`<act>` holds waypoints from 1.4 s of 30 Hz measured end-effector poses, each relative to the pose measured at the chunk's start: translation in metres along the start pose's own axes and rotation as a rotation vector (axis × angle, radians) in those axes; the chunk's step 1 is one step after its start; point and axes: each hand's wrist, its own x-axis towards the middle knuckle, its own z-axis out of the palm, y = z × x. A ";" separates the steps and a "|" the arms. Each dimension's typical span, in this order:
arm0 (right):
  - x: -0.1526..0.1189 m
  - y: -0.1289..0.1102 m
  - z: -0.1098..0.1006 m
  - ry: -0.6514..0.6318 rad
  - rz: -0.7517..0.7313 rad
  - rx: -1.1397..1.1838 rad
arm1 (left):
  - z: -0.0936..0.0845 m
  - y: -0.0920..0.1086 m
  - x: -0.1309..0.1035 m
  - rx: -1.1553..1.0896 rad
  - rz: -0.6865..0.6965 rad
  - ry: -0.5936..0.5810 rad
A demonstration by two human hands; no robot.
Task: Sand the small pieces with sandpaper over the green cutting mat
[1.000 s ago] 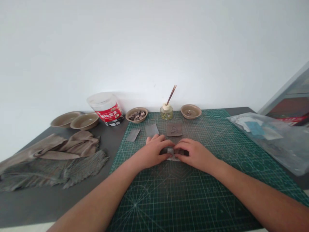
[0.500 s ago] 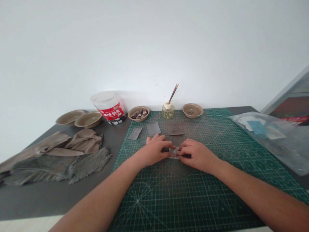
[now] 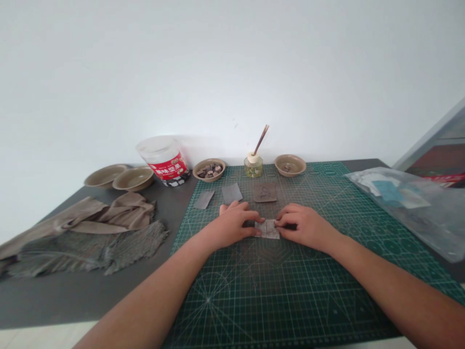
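Bowl (image 3: 209,180) of stones (image 3: 210,171), perhaps, beyond left hand (image 3: 232,225)

A pale grey piece (image 3: 269,230) (faintly lined) lies flat on the green mat (image 3: 276,305)

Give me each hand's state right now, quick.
Left hand: open, fingertips on the small pale piece.
Right hand: fingertips at its right edge; grip cannot be told.

Greyish on the small piece (image 3: 269,230) atop the cutting mat (image 3: 247,300); green with pale gridlines across the mat.
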 end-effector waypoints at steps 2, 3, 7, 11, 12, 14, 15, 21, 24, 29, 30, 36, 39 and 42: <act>0.001 0.001 0.000 -0.019 -0.029 0.008 | 0.000 0.000 0.000 0.002 -0.001 0.001; 0.002 0.002 0.001 -0.026 -0.042 0.011 | 0.000 0.000 0.000 0.003 -0.001 0.000; 0.005 0.001 0.003 0.002 -0.016 -0.014 | 0.000 0.000 0.000 0.005 0.002 0.005; 0.003 -0.002 0.004 -0.011 -0.041 0.009 | 0.000 0.000 0.000 -0.004 0.001 0.009; 0.002 -0.002 0.005 -0.013 -0.041 0.007 | 0.000 0.000 0.000 -0.005 0.003 0.010; 0.002 -0.001 0.006 0.010 -0.003 -0.014 | 0.001 0.000 0.001 -0.007 0.004 0.012; 0.002 0.000 0.006 0.025 0.021 -0.024 | 0.001 0.000 0.001 -0.008 0.003 0.013; 0.002 0.002 0.007 0.040 0.033 -0.029 | 0.000 -0.001 0.002 -0.008 -0.002 0.009; 0.001 0.001 0.006 -0.005 -0.042 0.018 | 0.001 -0.002 0.002 -0.001 0.002 0.011; 0.001 0.000 0.005 0.013 -0.013 0.032 | 0.003 -0.003 0.002 0.005 0.007 0.019; 0.001 0.000 0.006 0.018 -0.012 0.022 | 0.003 -0.003 0.002 0.006 0.007 0.019; 0.000 0.004 0.002 0.004 -0.040 0.023 | 0.001 0.000 0.000 0.015 0.030 0.026; 0.002 0.006 0.000 0.118 0.068 0.025 | 0.000 0.006 -0.003 -0.008 0.064 0.067; 0.005 0.004 -0.001 0.195 0.176 0.136 | 0.000 0.011 -0.003 -0.012 0.073 0.108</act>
